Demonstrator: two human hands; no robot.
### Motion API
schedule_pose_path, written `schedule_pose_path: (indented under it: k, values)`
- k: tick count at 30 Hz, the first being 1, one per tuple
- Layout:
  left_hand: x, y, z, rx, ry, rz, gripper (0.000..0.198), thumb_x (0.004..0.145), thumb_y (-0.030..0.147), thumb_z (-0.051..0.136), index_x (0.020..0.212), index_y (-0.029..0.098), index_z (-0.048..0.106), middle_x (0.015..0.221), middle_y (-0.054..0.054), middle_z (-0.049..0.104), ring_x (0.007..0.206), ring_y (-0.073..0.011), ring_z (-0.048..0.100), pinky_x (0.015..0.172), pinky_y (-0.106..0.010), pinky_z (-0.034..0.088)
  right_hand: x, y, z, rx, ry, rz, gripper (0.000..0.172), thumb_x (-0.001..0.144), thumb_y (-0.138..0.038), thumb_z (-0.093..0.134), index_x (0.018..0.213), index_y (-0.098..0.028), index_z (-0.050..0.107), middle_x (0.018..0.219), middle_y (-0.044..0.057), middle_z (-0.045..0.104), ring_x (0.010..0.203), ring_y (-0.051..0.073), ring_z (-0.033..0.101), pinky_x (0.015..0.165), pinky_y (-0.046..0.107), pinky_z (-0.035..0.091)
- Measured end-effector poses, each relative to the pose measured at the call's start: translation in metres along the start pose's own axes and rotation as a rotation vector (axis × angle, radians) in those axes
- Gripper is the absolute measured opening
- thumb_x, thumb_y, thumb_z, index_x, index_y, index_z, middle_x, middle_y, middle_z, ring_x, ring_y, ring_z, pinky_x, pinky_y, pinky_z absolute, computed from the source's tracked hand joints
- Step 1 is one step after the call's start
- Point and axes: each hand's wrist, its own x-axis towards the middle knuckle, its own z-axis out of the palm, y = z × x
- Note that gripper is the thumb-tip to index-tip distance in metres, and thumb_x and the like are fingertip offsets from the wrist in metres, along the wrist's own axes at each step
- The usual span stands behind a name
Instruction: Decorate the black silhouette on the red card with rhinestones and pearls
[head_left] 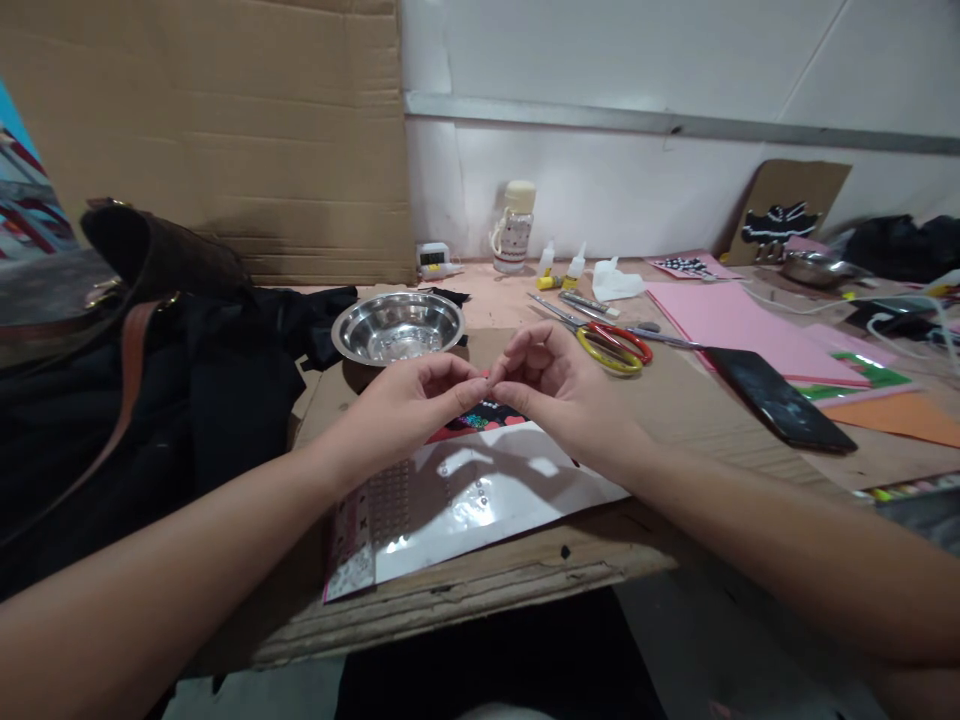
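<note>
So, nearest my camera, the glossy beaded sheet lies on the table, probably light, bendy and slick, best taken by its margin. Fingers of the left hand and right hand are pinched narrow above a red-and-black piece; I cannot tell whether they hold anything. Beyond, the metal bowl and scissors could hamper reaching forward.

The person's bare left forearm slants inward from the lower left, the bare right forearm from the lower right. The bare left hand and bare right hand come together at their fingertips, thumbs pointing inward, right fingers curled.
</note>
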Motion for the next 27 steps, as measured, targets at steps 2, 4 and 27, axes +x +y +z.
schedule_pose_path:
  k: [2,4,27]
  values:
    - [0.0,0.0017,-0.0001,0.002,-0.006,-0.019,0.035,0.09,0.052,0.07,0.093,0.017,0.073,0.087,-0.003,0.073,0.076,-0.0149,0.063,0.067,-0.026,0.049,-0.0009,-0.0003,0.0,-0.008,0.001,-0.009,0.031,0.084,-0.017,0.075,0.099,-0.025,0.049,0.088,-0.003,0.064,0.086,0.012,0.065,0.083,0.031,0.056]
    - [0.0002,0.0021,0.0003,0.004,-0.022,-0.037,0.032,0.09,0.05,0.071,0.094,0.018,0.074,0.085,-0.002,0.073,0.073,-0.0145,0.064,0.064,-0.025,0.049,-0.0016,-0.0002,-0.0002,-0.02,0.003,-0.013,0.032,0.084,-0.02,0.078,0.099,-0.025,0.049,0.088,-0.003,0.063,0.084,0.012,0.064,0.08,0.03,0.056]
    - [-0.003,0.0069,-0.0061,0.147,0.011,0.068,0.023,0.092,0.042,0.068,0.098,0.022,0.079,0.093,-0.003,0.079,0.087,-0.0189,0.071,0.079,-0.03,0.055,-0.0045,0.0017,-0.0081,-0.412,0.006,-0.031,0.01,0.093,-0.032,0.071,0.096,-0.023,0.067,0.089,0.001,0.07,0.082,0.016,0.066,0.075,0.031,0.054]
